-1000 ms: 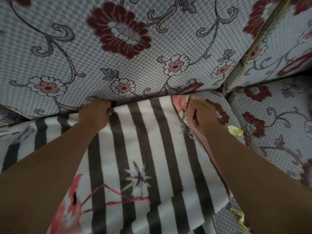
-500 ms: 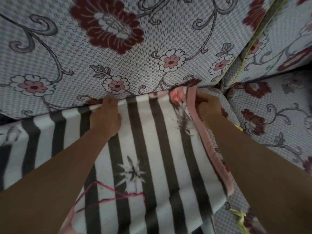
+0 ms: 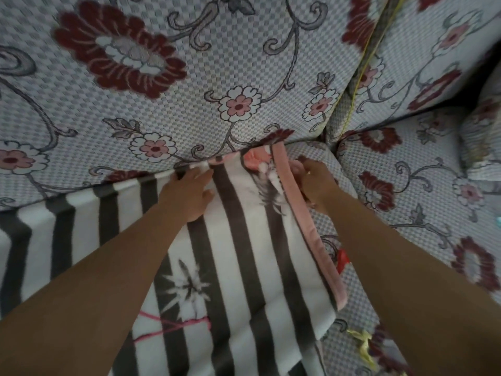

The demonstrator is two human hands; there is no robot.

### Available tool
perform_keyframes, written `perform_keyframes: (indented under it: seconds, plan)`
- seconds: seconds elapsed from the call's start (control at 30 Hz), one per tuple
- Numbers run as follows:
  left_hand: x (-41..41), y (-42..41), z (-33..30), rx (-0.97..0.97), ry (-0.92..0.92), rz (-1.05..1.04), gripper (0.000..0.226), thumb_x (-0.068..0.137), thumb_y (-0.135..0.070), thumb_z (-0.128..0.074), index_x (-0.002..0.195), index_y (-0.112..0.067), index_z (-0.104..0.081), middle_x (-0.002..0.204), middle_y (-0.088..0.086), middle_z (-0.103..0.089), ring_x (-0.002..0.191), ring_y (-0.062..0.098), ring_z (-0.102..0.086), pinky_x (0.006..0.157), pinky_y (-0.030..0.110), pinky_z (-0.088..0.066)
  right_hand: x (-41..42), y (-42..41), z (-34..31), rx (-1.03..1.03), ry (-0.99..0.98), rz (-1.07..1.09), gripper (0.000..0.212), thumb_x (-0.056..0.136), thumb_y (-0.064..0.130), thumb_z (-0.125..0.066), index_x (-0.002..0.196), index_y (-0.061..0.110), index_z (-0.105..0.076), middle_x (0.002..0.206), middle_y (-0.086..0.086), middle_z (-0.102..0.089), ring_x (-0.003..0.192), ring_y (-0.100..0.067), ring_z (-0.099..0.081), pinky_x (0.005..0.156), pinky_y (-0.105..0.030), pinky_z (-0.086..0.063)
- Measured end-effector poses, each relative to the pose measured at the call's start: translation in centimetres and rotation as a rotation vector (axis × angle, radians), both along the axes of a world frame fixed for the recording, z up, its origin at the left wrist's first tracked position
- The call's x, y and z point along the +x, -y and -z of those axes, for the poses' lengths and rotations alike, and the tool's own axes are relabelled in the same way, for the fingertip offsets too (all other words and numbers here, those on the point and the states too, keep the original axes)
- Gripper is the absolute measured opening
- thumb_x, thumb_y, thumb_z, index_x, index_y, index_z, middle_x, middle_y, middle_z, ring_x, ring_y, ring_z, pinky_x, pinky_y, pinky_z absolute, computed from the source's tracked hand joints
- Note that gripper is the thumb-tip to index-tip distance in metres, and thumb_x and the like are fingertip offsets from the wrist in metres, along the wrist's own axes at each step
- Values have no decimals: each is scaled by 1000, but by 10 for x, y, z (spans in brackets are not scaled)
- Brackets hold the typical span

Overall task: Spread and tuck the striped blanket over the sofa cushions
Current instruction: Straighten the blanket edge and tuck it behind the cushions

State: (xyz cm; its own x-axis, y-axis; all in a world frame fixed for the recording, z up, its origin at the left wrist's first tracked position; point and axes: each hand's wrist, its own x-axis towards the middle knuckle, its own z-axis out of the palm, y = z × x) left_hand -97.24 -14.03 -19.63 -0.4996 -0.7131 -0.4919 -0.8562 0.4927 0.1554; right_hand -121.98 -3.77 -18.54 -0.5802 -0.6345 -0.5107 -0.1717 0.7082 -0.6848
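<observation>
The striped blanket (image 3: 244,267), with grey and white stripes and a pink border (image 3: 311,232), lies over the seat cushion. Its top edge meets the crease under the floral back cushion (image 3: 189,85). My left hand (image 3: 187,194) presses flat on the blanket just below that crease, fingers straight and reaching toward the gap. My right hand (image 3: 317,183) grips the pink border near the blanket's upper right corner, fingers curled under the edge. A pink flower print sits between the two hands.
A second floral back cushion (image 3: 433,50) stands at the upper right, with a dark gap below it. The bare floral seat cushion (image 3: 406,199) lies right of the blanket. A small red object (image 3: 342,260) shows beside the pink border.
My left hand slid right along the crease and flattened out. The right hand moved up and right with the pink border, pulling the blanket's corner toward the crease.
</observation>
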Motion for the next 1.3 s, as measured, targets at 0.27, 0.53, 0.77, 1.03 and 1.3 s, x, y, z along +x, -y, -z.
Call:
perform_keyframes:
  seconds: [0.27, 0.53, 0.77, 1.03, 1.3]
  plan:
    - [1, 7, 19, 27, 57, 15, 62, 93, -55, -28, 148, -37, -5, 159, -4, -4, 144, 38, -13, 115, 55, -20, 6, -16, 0, 236, 71, -160, 18, 92, 8, -48, 91, -1, -64, 79, -20, -65, 72, -30, -64, 63, -35, -54]
    - [1, 3, 10, 16, 56, 20, 61, 95, -52, -29, 149, -36, -3, 160, -7, -2, 144, 40, -10, 115, 53, -21, 4, 11, -14, -33, -517, -175, 35, 85, 40, -53, 73, 7, -53, 69, -6, -57, 63, -23, -55, 58, -33, -50]
    - [2, -8, -2, -91, -9, 38, 61, 96, -47, -33, 150, -30, -10, 159, -3, -9, 143, 38, -13, 114, 52, -24, 3, 38, -16, 86, -431, -266, 28, 81, 9, -49, 53, 11, -45, 52, -1, -40, 60, -21, -49, 55, -27, -41]
    - [17, -14, -6, -242, -110, 6, 56, 96, -37, -39, 147, -21, -24, 153, 1, -27, 139, 32, -27, 111, 56, -25, 3, 53, -15, -45, -378, 84, 11, 79, -6, -51, 83, 2, -57, 95, -18, -63, 82, -29, -61, 62, -37, -53]
    - [23, -11, 11, -123, -61, -70, 57, 97, -50, -22, 149, -28, -16, 159, -2, -16, 145, 25, -18, 117, 45, -17, 43, 50, 13, -49, -966, -876, 33, 94, 29, -42, 120, 13, -52, 124, -8, -55, 124, -29, -42, 109, -43, -34]
